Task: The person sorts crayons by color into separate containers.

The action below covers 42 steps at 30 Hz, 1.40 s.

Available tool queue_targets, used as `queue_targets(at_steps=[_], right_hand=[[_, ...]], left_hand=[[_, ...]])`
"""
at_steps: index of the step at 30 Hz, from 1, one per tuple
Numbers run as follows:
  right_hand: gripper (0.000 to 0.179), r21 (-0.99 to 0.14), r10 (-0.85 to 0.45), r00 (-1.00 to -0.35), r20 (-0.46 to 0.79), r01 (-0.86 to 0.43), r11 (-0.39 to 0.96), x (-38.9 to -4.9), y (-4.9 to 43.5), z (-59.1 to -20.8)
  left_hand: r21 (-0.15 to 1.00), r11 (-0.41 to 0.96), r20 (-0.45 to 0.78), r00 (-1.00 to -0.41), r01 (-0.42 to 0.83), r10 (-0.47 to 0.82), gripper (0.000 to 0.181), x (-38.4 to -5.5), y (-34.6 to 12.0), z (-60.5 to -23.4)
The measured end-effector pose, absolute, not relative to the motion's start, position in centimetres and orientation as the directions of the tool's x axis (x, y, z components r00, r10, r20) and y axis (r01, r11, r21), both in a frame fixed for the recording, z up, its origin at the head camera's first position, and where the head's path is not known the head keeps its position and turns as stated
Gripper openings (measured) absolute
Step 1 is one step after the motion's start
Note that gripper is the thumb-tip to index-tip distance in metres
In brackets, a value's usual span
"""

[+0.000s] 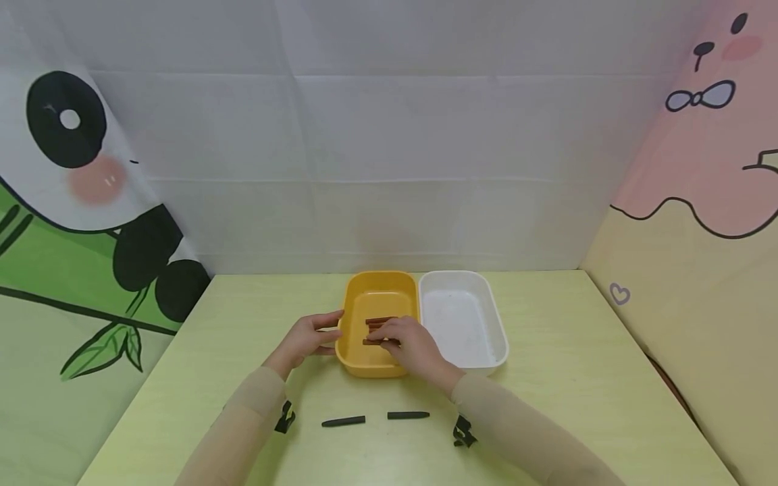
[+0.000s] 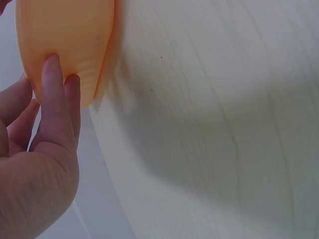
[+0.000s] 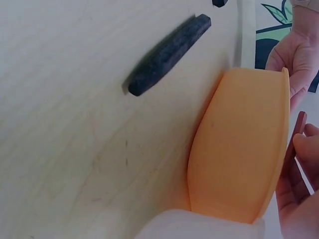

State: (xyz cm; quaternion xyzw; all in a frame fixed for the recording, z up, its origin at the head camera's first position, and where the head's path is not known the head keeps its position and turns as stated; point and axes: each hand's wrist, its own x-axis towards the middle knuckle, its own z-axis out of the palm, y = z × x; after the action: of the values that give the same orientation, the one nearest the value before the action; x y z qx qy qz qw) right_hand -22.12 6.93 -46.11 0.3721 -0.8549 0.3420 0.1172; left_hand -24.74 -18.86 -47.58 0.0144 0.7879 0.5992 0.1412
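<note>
My right hand (image 1: 413, 343) reaches over the yellow tray (image 1: 371, 371) and pinches a reddish-brown stick (image 3: 301, 123) between thumb and fingers, at the height of the tray's rim in the right wrist view. Partly hidden under that hand, more reddish-brown sticks (image 1: 381, 320) lie inside the tray. At the tray's left side is my left hand (image 1: 306, 339). Its fingers (image 2: 52, 94) are extended against the outer wall of the tray, as the left wrist view shows.
A white tray (image 1: 464, 331) stands against the yellow one on its right. Nearer the front of the table lie two black sticks, the left one (image 1: 343, 422) and the right one (image 1: 408, 415), each tapered at one end. A white cloth wall (image 1: 389, 169) closes the back.
</note>
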Motion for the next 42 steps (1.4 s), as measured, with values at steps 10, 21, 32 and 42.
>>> queue_targets(at_steps=[10,21,32,42], right_hand=[[0.026,-0.524,-0.53,-0.756,0.383,-0.651,0.55,-24.0,6.2,-46.3],[0.021,-0.591,-0.487,-0.823,0.293,-0.556,0.584,-25.4,5.4,-46.5],[0.023,-0.633,-0.453,-0.863,0.222,-0.481,0.606,-25.8,5.2,-46.6],[0.023,-0.703,-0.448,-0.874,0.189,-0.439,0.559,-25.3,5.8,-45.6]], left_hand=[[0.946,0.291,-0.207,-0.959,-0.145,0.195,0.051,-24.7,-18.8,-47.6],[0.943,0.303,-0.204,-0.958,-0.137,0.2,0.052,-24.7,-18.8,-47.5],[0.942,0.306,-0.204,-0.96,-0.139,0.191,0.052,-24.7,-18.6,-47.5],[0.941,0.311,-0.198,-0.962,-0.132,0.19,0.052,-24.8,-18.6,-47.6]])
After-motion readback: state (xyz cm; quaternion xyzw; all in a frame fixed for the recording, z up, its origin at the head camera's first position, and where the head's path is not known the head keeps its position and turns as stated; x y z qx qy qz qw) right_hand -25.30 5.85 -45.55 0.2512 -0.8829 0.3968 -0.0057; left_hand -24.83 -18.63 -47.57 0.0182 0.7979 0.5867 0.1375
